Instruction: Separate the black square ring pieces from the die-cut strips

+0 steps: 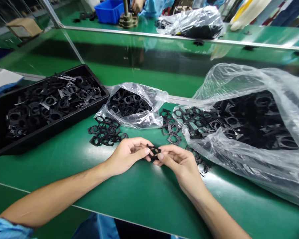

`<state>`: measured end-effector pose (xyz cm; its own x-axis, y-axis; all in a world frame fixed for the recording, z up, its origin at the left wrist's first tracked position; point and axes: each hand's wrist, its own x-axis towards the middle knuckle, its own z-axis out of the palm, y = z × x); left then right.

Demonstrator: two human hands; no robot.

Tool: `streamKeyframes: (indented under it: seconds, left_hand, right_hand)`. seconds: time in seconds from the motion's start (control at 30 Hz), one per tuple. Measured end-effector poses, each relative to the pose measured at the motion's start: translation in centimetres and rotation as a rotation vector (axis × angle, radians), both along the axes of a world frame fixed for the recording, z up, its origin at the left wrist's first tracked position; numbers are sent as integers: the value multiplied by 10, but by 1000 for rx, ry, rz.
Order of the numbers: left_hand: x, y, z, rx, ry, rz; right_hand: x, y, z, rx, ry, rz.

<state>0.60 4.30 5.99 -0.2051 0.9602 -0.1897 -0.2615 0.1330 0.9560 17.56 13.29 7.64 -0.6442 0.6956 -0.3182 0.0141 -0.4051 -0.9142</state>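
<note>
Between my two hands is a small black plastic ring-shaped part (153, 153), held just above the green tabletop. The thumb and fingers of my left hand (133, 152) pinch its left side. My right hand (175, 159) pinches the right side the same way. Fingers cover both ends of the part. Behind my left hand lies a loose pile of similar black parts (107, 131). More loose black parts (173, 129) lie beyond my right hand, next to the large clear bag (239, 156).
A black bin (64, 124) full of black parts stands at left. A smaller clear bag (139, 122) of such parts lies in the middle. Behind a metal-edged divider are a blue bin (109, 11), another plastic bag (201, 23) and a person's hand (137, 6). A cardboard box (23, 28) sits far left.
</note>
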Motion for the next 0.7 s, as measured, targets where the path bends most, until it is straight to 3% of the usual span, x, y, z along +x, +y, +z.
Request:
streamKeyframes:
  seconds: [0.4, 0.7]
  left_hand:
    - [-3, 2, -3, -53, -2, -6]
    - [-2, 2, -4, 10, 44, 42]
  right_hand:
    - [-2, 4, -8, -73, -1, 30]
    - [1, 2, -1, 10, -27, 6]
